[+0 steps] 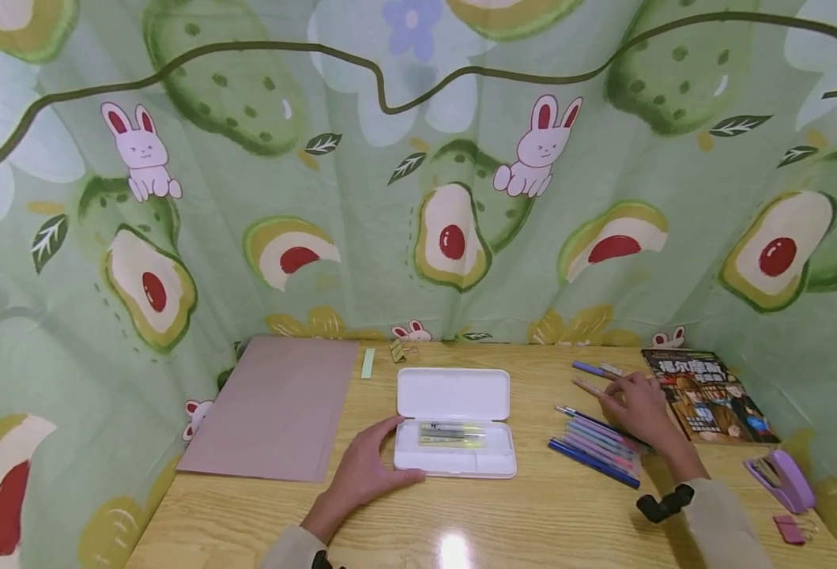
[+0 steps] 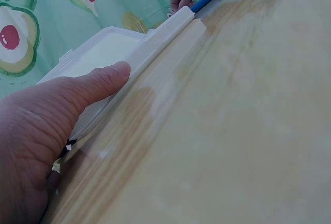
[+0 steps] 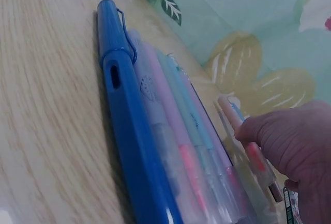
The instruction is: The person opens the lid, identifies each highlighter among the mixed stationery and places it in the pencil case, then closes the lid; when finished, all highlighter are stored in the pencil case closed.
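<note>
A white pencil case (image 1: 454,468) lies with its lid folded back, a clear pack of yellow-marked leads or refills (image 1: 452,435) inside. My left hand (image 1: 368,466) holds its left end, the thumb along the front wall, seen also in the left wrist view; the other fingers are mostly hidden there. On the right, my right hand (image 1: 635,405) pinches a pale pink pen (image 3: 254,154) between thumb and fingers, close to the table. Beside it lies a row of pastel pens (image 1: 603,444), with a blue fountain pen (image 3: 126,125) along the near side.
Behind the right hand lies a blue pen (image 1: 592,369). A comic-style book (image 1: 710,395), a purple stapler (image 1: 788,478) and a pink binder clip (image 1: 790,529) are at the right. Grey-brown card sheets (image 1: 269,411) lie left; a green strip (image 1: 367,363) and gold clip (image 1: 400,350) stand behind.
</note>
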Available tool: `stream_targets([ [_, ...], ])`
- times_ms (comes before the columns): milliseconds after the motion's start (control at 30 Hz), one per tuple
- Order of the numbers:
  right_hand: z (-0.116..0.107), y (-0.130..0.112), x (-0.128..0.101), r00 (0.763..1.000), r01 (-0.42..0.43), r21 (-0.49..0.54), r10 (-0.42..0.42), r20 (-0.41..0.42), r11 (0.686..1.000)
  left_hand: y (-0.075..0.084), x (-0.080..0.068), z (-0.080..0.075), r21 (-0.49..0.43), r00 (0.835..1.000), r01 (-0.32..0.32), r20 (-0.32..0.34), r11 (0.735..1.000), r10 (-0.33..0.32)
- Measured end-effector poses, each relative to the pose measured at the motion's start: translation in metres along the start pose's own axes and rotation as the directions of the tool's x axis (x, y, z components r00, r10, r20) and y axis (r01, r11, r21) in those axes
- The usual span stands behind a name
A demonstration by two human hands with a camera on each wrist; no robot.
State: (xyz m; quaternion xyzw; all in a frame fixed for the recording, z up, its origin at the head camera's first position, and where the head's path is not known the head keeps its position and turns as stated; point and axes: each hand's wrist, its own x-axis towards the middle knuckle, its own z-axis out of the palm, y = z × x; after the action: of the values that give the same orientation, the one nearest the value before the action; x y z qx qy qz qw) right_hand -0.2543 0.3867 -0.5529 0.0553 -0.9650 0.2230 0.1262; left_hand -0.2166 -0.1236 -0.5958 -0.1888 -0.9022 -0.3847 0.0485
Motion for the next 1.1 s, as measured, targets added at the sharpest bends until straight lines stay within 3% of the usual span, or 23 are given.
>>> stream_targets([
  [100,-0.007,-0.007,0.001,1.000,0.028,0.064,-0.027,-0.012,0.998,0.001,0.004,0.001,0.003,1.000,0.001,0.002,1.000,-0.001],
  [267,-0.014,-0.033,-0.003,0.986,0.146,0.190,-0.128,-0.105,0.971,0.000,0.008,-0.001,0.001,1.000,-0.019,0.013,1.000,0.019],
  [400,-0.016,-0.071,-0.004,0.966,0.239,0.243,-0.206,-0.155,0.940,-0.001,0.003,-0.002,-0.011,1.000,-0.013,0.004,1.000,0.013],
  [567,-0.005,-0.118,-0.006,0.918,0.385,0.255,-0.340,-0.202,0.887,-0.001,0.001,0.000,0.002,1.000,-0.007,0.003,1.000,0.007],
  [667,0.012,-0.143,-0.008,0.887,0.457,0.222,-0.425,-0.180,0.861,0.000,0.002,0.000,0.010,1.000,-0.022,0.012,1.000,0.021],
  [867,0.047,-0.180,-0.010,0.878,0.477,0.159,-0.477,-0.043,0.864,-0.001,0.004,-0.001,0.008,0.999,-0.027,0.024,1.000,0.026],
  [1100,0.072,-0.194,-0.004,0.857,0.510,0.096,-0.515,0.026,0.855,-0.005,0.004,0.000,0.017,1.000,-0.021,0.018,1.000,0.021],
])
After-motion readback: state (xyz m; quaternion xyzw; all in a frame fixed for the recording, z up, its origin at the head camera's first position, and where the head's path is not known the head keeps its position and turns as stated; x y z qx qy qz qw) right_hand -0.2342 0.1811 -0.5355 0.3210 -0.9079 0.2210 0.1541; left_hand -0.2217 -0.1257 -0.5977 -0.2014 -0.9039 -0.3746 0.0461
